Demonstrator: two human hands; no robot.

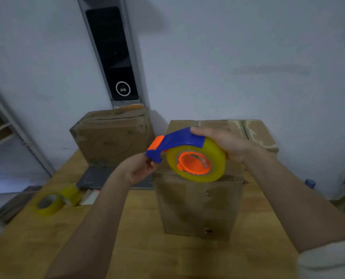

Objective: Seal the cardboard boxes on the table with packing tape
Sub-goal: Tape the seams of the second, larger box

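My right hand [226, 143] grips a blue and orange tape dispenser [179, 141] loaded with a yellowish roll of packing tape [217, 164], held in the air above a cardboard box [199, 206]. My left hand [141, 168] pinches at the dispenser's blue front end, where the tape comes out. The box stands on the wooden table [127, 238] right below the dispenser, its top partly hidden by the roll. A second cardboard box [113, 135] stands at the back left against the wall. A third box [256, 131] sits behind the near one.
Two loose rolls of yellowish tape [50, 204] lie on the table's left side. A dark flat slab [99, 178] lies in front of the back-left box. A metal shelf frame [16, 129] stands to the left. A blue cap [310, 183] shows at the right edge.
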